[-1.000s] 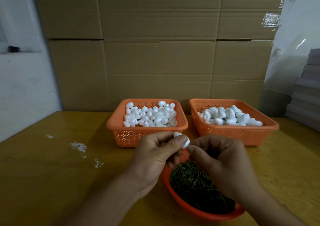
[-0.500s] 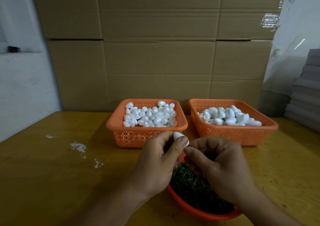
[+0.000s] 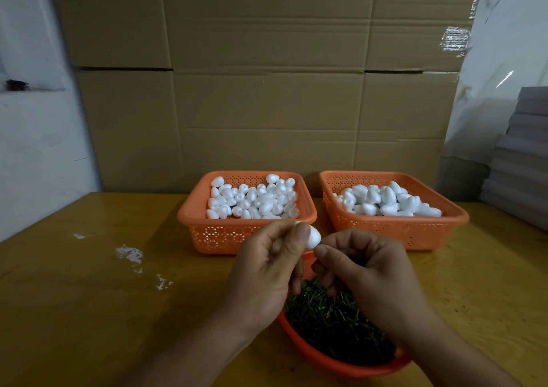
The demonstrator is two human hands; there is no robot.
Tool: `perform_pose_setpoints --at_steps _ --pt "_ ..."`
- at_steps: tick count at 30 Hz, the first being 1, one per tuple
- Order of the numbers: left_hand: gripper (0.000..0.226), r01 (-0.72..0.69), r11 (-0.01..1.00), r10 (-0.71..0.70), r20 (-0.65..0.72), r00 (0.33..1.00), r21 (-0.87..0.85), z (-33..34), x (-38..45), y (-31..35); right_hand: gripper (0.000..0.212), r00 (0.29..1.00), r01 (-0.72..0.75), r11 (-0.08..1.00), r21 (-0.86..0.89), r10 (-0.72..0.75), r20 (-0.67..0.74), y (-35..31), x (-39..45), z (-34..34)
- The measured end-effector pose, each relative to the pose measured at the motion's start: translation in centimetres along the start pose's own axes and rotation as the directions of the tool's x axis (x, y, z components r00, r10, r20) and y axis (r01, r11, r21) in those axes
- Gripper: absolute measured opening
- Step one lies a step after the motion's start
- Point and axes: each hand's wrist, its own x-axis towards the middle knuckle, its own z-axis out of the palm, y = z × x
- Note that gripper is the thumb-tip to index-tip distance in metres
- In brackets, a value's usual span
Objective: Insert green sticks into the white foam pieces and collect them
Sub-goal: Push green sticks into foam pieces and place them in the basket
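Since a second ago, both hands have lifted slightly. Left hand [image 3: 268, 271] pinches one foam piece [image 3: 313, 237]; right hand [image 3: 363, 271], fingers curled, meets it at 6 o'clock, stick hidden. Judged best: steady the foam, push along its axis. Two baskets [image 3: 204, 217] of foam at 12 o'clock; one bowl [image 3: 314, 354] of green sticks [image 3: 332, 324].
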Motion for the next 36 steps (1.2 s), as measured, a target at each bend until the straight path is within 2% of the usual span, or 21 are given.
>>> perform_pose_setpoints --at_steps 3,8,15,24,30,36 --pt "0.031 0.029 0.999 -0.029 -0.009 1.0 -0.022 0.0 0.0 0.0 0.009 0.997 -0.021 0.999 -0.044 0.017 -0.07 0.0 0.7 -1.2" --pt "0.027 0.073 0.997 -0.073 -0.028 0.997 -0.012 0.1 -0.2 -0.1 0.008 0.967 -0.045 0.988 -0.15 0.005 -0.256 0.5 3.2 -4.2" --pt "0.028 0.059 0.998 -0.059 0.009 0.998 0.014 0.2 -0.4 -0.3 0.018 0.901 -0.1 0.928 -0.358 -0.068 -0.427 3.4 7.9 -8.2" --pt "0.03 0.069 0.997 -0.069 0.018 0.997 0.02 0.2 -0.4 -0.5 0.021 0.85 -0.158 0.868 -0.471 -0.124 -0.512 4.9 11.1 -10.5" --pt "0.031 0.06 0.998 -0.06 0.028 0.998 0.021 0.2 -0.5 -0.5 0.006 0.821 -0.239 0.834 -0.497 -0.1 -0.562 5.6 11.9 -10.9" --pt "0.031 0.06 0.998 -0.06 0.036 0.998 0.009 0.3 -0.6 -0.4 0.015 0.796 -0.334 0.773 -0.54 -0.076 -0.6 5.8 12.5 -11.0"
